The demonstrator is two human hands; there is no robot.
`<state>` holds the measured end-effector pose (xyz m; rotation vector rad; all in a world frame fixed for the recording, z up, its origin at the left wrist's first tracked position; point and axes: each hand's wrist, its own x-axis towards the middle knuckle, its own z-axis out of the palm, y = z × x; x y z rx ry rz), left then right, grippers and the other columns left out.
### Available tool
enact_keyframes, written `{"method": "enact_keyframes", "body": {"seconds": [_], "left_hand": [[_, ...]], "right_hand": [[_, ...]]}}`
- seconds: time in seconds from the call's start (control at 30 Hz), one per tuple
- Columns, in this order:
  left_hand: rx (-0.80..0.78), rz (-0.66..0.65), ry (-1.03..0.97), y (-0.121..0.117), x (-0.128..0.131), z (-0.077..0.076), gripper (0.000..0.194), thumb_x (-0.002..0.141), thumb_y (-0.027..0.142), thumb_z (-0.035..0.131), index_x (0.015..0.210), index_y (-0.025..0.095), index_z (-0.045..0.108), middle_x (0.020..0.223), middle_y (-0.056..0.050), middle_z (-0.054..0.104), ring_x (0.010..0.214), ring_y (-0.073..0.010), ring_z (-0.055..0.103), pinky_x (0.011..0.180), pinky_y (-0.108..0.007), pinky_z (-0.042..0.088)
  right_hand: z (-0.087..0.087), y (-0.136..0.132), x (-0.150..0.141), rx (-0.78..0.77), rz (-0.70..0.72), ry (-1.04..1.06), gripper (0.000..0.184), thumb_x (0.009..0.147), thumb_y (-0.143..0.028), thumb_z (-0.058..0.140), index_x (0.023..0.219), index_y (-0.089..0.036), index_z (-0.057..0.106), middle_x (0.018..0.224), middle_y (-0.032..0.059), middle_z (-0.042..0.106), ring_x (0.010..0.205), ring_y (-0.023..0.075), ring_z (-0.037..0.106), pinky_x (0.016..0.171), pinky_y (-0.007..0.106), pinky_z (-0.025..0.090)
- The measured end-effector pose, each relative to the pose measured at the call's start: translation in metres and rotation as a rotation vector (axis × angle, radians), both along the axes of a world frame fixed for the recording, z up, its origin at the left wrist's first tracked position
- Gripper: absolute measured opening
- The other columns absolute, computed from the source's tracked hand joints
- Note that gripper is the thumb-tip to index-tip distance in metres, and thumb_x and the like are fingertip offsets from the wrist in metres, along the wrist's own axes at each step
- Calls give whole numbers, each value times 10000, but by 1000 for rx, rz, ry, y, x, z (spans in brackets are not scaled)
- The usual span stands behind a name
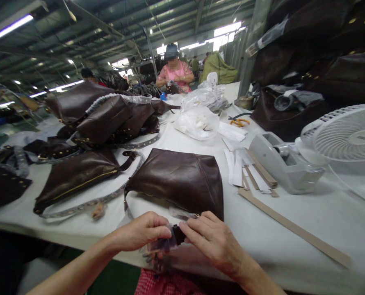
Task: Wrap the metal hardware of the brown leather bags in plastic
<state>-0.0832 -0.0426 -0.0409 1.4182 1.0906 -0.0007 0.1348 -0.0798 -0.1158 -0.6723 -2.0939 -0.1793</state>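
At the table's front edge, my left hand (147,230) is closed in a pinch on a dark strap (179,234) partly wrapped in clear plastic film (164,245). Opposite it, my right hand (211,237) grips the strap's other side between thumb and fingers. Just beyond both hands lies a dark brown leather bag (179,176) on its side; its strap runs down at the left. Plastic and fingers partly hide the strap, and I cannot tell how it joins the bag. To the left rests another brown bag (80,178) with a gold zip.
Several brown bags (108,116) are piled at the back left. Paper and card strips (253,170), a white tape dispenser (281,162) and a white fan (348,135) stand at the right. Orange-handled scissors (239,122) lie behind. A person in pink (178,73) works across the table.
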Motion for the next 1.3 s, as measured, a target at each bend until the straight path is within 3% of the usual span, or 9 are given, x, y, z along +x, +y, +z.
{"method": "enact_keyframes", "body": {"seconds": [0.17,0.3,0.43,0.53,0.67,0.87,1.03,1.3], "left_hand": [[14,21,-40,-8,-8,-23,173,761,317,575,697,157,585,587,45,516,547,-95,422,508,-205,308],[89,51,-39,-16,-9,-31,78,739,242,588,754,169,565,613,59,507,570,-97,424,518,-200,316],[93,91,-176,-22,-16,-27,301,690,266,689,957,181,579,784,37,579,685,-119,495,598,-200,380],[270,89,-77,-28,-22,-26,153,798,272,600,908,175,642,794,7,622,724,-141,541,652,-217,394],[519,30,77,-38,-23,-34,218,878,285,529,809,174,703,687,3,632,662,-136,548,642,-215,369],[558,86,-5,-41,-16,-49,253,896,302,506,889,184,730,762,-14,696,714,-153,594,679,-217,403],[524,125,-76,-39,-6,-46,252,895,284,496,901,187,729,807,-17,717,744,-162,613,700,-222,424],[572,351,-17,-46,11,-49,204,836,277,548,820,190,732,728,-20,714,689,-172,616,668,-237,434]], "right_hand": [[-5,-4,-16,-128,-57,-17,286,994,-300,436,1042,-105,640,765,53,677,682,159,555,657,336,341],[-7,-10,-18,-201,-81,-44,253,997,-270,431,943,-161,653,642,-1,606,604,134,501,639,323,286],[-2,-12,-15,-274,-70,-53,283,1008,-295,411,922,-196,661,640,-5,600,606,130,482,638,321,256],[0,-12,-16,-265,-81,-47,268,1004,-263,420,926,-210,670,642,-8,614,591,121,466,631,323,250],[0,-11,-19,-242,-89,-23,250,998,-238,426,949,-201,669,653,-3,635,613,116,499,647,324,266],[1,-8,-17,-224,-43,-37,250,1001,-218,414,945,-190,657,666,0,647,605,117,517,644,323,260],[-1,-6,-19,-213,-61,6,261,991,-192,414,922,-178,665,676,10,643,611,119,531,645,320,274],[-3,-3,-22,-217,-60,27,244,964,-156,432,938,-184,673,677,13,641,613,119,552,645,316,285]]}}
